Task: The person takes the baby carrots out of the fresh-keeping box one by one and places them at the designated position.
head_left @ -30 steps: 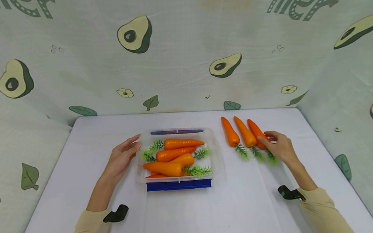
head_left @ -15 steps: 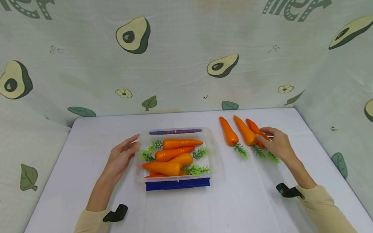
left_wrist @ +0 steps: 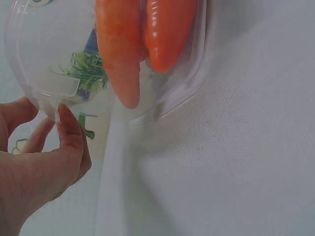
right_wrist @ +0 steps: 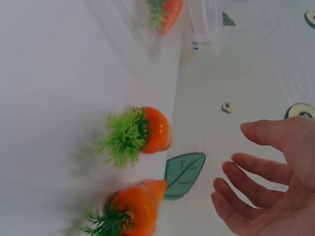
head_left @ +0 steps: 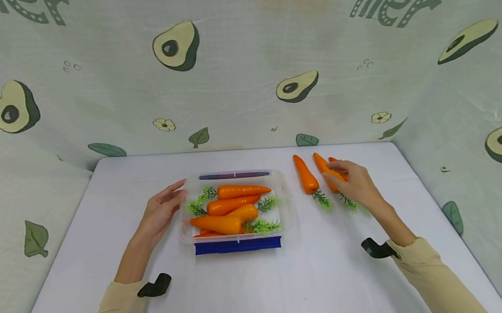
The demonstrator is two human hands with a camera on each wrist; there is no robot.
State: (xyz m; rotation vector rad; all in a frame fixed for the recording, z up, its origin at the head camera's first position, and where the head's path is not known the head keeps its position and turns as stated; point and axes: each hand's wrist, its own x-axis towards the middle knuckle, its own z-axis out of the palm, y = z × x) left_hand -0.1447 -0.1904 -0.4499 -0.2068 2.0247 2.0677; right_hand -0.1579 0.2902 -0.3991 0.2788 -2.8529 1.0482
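Observation:
A clear plastic container (head_left: 287, 207) with blue clips holds several orange toy carrots (head_left: 243, 190) with green tops. My left hand (head_left: 161, 217) is at its left side; in the left wrist view the thumb and fingertips pinch its clear edge (left_wrist: 49, 96). To the right of the container lie three more carrots: a left one (head_left: 306, 175), a middle one (head_left: 321, 163) and a right one, mostly hidden behind my right hand (head_left: 355, 183). That hand hovers over the middle and right carrots, its fingers apart and loosely bent, with nothing between them in the right wrist view.
A white-covered table (head_left: 249, 297) bears everything. Behind it and at both sides hangs a pale cloth (head_left: 231, 75) printed with avocados and leaves. A dark camera mount sits on each wrist, including the right wrist mount (head_left: 379, 248).
My right hand has come off the right carrot and moved left and slightly up, over the middle one. My left hand stays at the container.

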